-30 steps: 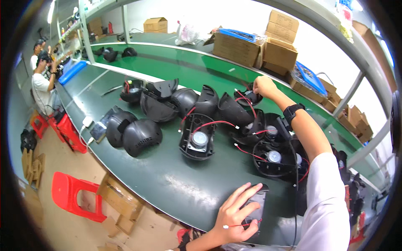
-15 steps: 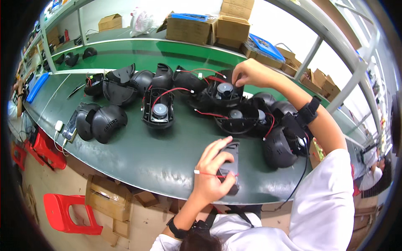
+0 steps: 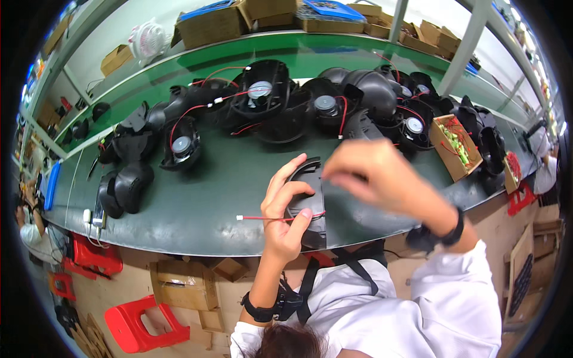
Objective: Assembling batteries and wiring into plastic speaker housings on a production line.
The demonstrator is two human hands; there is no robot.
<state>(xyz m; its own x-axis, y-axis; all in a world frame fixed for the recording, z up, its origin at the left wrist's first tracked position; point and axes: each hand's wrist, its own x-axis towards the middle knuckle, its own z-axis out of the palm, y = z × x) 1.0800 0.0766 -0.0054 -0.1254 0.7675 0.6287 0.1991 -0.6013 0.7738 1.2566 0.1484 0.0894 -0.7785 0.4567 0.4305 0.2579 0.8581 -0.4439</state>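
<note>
- Black curved shell, as the head camera has it: it sits at the near edge of the dark green bench, right in front of the worker.
- The left hand grasps it, fingers splayed over its left side and thumb bent across the lower part. A red lead crosses that hand, its white plug hanging out to the left.
- The right hand is just beside the shell's right edge, fingers curled inward; it's blurred, so I can't tell whether they grip anything.
- To do this well, I'd keep the left hold firm but light, leave the lead slack, and bring the right fingers in slowly (thin wires like that rarely forgive a tug).
- Counting from where I stand: one shell in hand, one lead across the hand, two black wristbands, and six round grey speakers that I can make out.
- Two domed covers lie together at left, two small open boxes stand at right; the heaped housings overlap too much to number.
</note>
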